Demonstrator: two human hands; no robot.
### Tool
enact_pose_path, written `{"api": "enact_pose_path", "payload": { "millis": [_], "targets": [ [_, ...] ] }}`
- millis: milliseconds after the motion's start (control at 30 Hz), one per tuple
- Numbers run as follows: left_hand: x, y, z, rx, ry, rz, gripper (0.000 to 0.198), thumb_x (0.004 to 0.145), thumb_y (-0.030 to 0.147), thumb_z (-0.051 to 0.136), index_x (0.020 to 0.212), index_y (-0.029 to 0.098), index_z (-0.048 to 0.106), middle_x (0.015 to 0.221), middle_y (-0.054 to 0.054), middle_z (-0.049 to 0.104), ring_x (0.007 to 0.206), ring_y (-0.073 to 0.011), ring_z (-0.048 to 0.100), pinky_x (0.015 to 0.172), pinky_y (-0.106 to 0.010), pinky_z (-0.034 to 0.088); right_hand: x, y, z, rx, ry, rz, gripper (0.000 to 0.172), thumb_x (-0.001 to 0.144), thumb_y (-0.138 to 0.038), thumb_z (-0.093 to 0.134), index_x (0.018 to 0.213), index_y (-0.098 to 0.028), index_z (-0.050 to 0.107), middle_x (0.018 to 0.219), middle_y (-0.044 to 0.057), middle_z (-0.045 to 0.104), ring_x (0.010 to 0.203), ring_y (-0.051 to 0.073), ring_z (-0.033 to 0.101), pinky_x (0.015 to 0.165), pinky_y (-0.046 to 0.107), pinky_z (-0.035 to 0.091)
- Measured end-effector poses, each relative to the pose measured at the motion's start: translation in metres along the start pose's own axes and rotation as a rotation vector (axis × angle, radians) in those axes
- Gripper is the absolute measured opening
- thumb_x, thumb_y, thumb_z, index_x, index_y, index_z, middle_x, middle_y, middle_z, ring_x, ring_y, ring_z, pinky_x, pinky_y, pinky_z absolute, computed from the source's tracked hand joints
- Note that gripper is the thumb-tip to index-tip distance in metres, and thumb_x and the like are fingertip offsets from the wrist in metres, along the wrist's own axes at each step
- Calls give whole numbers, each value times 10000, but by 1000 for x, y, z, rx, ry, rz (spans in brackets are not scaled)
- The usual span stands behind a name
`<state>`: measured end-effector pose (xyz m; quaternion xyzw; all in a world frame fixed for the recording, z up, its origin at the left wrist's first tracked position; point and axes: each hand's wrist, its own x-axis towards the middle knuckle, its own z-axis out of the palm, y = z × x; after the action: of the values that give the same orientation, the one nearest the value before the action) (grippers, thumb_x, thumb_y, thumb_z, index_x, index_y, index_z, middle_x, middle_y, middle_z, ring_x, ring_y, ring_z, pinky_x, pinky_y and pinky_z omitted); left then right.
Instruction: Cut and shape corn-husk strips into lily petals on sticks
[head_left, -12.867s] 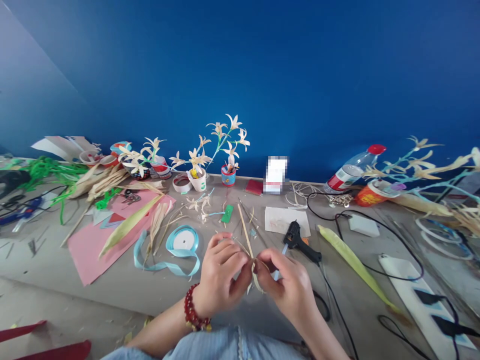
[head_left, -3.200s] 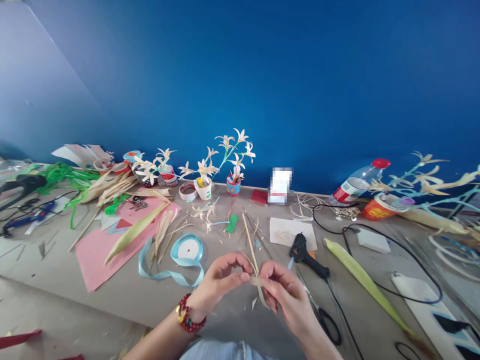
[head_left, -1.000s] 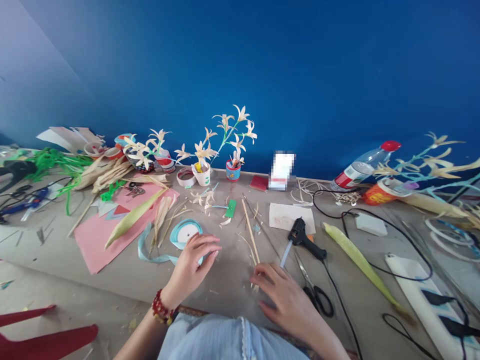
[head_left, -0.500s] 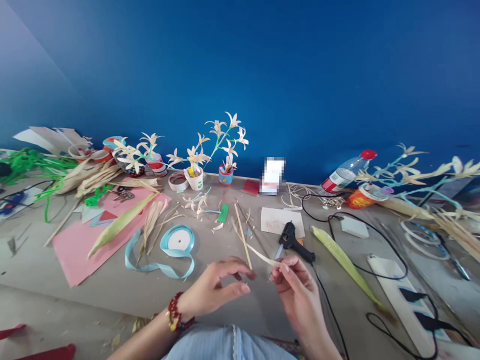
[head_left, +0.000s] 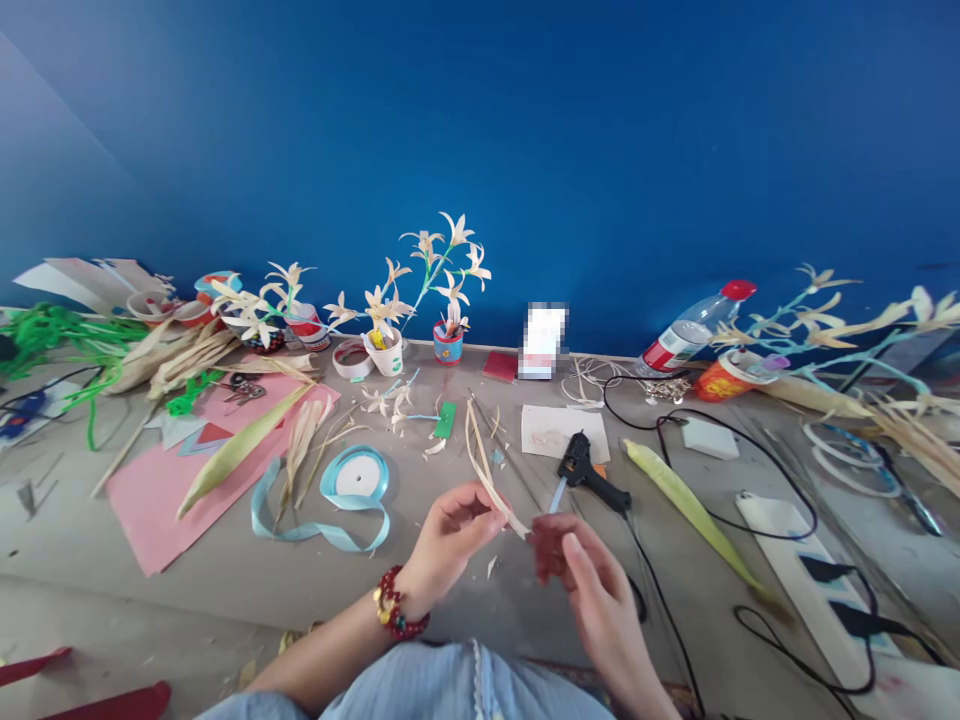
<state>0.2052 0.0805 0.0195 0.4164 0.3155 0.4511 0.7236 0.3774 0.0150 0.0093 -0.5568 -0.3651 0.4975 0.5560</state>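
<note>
You hold a pale straw strip (head_left: 484, 465) above the table (head_left: 180, 575), just to the left of the black glue gun (head_left: 589, 476) and a little nearer to you than it. The strip's long axis runs slantwise: its near end sits at your fingertips, and its far end rises away from you, leaning further left of the glue gun and pointing toward the blue wall. That far end looks split into two thin strands, though they are too fine to be sure. Your left hand (head_left: 450, 535) pinches the strip between thumb and forefinger. Your right hand (head_left: 581, 580), on the near side of the glue gun, is curled and meets the strip's near end, but blur hides whether it grips. The strip's near tip is covered by your fingers.
</note>
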Motion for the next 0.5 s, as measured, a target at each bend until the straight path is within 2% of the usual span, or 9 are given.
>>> {"api": "enact_pose_path", "payload": {
  "millis": [67, 133, 233, 333, 433, 500],
  "targets": [
    [1, 1, -2, -85, 45, -42, 176, 780, 308, 776, 747, 164, 681, 781, -27, 693, 729, -146, 617, 755, -268, 470, -3, 2, -26, -338, 110, -63, 368, 863, -569, 621, 890, -203, 655, 730, 39, 666, 598, 183, 598, 550, 269, 487],
    [3, 1, -5, -151, 74, -71, 171, 767, 293, 789, 748, 162, 680, 768, -20, 696, 724, -140, 626, 774, -275, 478, -9, 7, -55, -702, 152, -109, 365, 827, -594, 630, 824, -229, 630, 645, 15, 630, 523, 191, 590, 509, 280, 472],
    [6, 2, -10, -226, 102, -101, 186, 736, 276, 817, 739, 156, 675, 755, -14, 695, 697, -123, 625, 756, -263, 482, -22, 20, -88, -1098, 160, -129, 356, 821, -610, 587, 859, -257, 620, 848, 55, 709, 519, 214, 639, 469, 307, 470],
    [7, 4, -12, -260, 99, -120, 202, 718, 273, 833, 731, 146, 675, 751, -17, 695, 686, -116, 626, 740, -254, 485, -33, 34, -101, -1221, 140, -149, 336, 864, -583, 510, 913, -261, 596, 957, 84, 722, 607, 246, 705, 519, 334, 515],
    [8, 6, -13, -271, 91, -127, 201, 716, 264, 834, 729, 143, 674, 766, -22, 700, 689, -116, 626, 738, -255, 487, -36, 39, -100, -1245, 136, -117, 304, 872, -548, 484, 899, -265, 592, 917, 89, 729, 680, 270, 735, 547, 341, 525],
    [7, 6, -14, -273, 83, -123, 188, 725, 252, 825, 741, 145, 671, 783, -25, 704, 693, -115, 625, 742, -257, 486, -35, 38, -98, -1254, 129, -73, 271, 864, -522, 488, 846, -275, 599, 854, 75, 736, 656, 271, 731, 534, 338, 513]
  ]
}}
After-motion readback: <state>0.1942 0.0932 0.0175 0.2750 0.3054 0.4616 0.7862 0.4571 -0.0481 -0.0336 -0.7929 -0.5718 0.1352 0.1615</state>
